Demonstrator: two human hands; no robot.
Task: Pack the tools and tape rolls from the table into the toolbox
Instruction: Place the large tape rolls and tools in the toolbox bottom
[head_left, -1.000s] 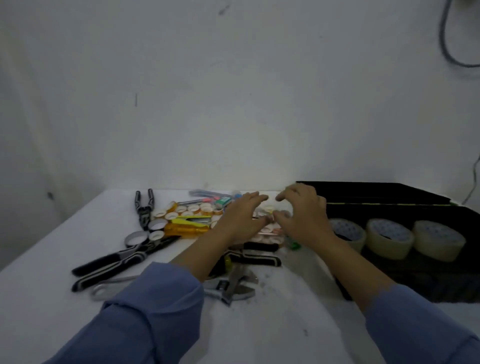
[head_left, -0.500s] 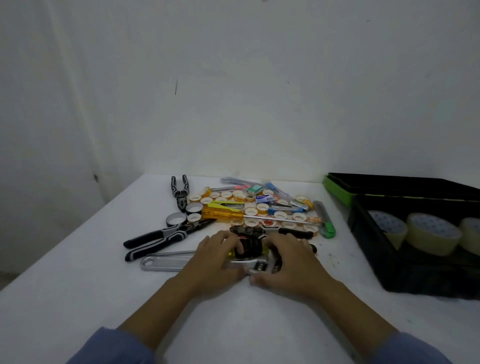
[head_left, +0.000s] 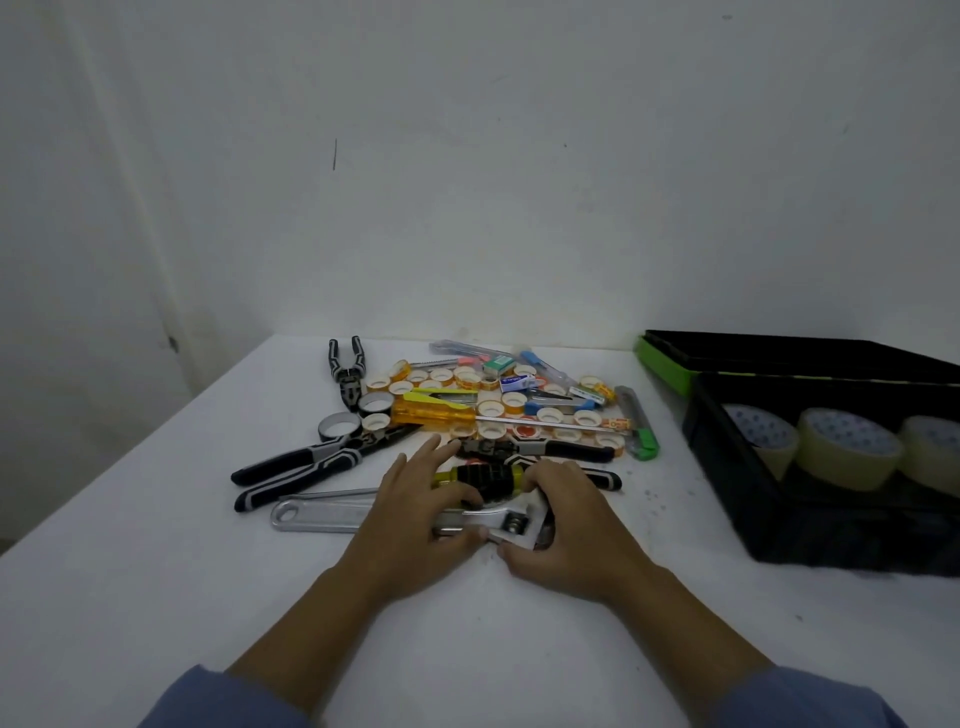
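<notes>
A silver adjustable wrench (head_left: 322, 515) lies across the white table (head_left: 156, 545) in front of me. My left hand (head_left: 415, 512) grips its shaft, thumb underneath and index finger stretched forward. My right hand (head_left: 563, 530) curls over the wrench head, thumb at its near edge. A black-and-yellow screwdriver handle (head_left: 483, 474) lies just beyond, touching my fingers. The black toolbox (head_left: 727, 467) stands open at the right with three large beige tape rolls (head_left: 847, 454) inside.
Behind my hands lies a pile: several small tape rolls (head_left: 514, 400), an orange screwdriver (head_left: 431, 414), big black pliers (head_left: 291, 465), small pliers (head_left: 347, 371), a green utility knife (head_left: 641, 428) and silver tape rings (head_left: 337, 426). A white wall backs the table.
My hands came back from the small tape rolls to the near tools and closed on the wrench. My view swung left and down, pushing the toolbox to the right edge.
</notes>
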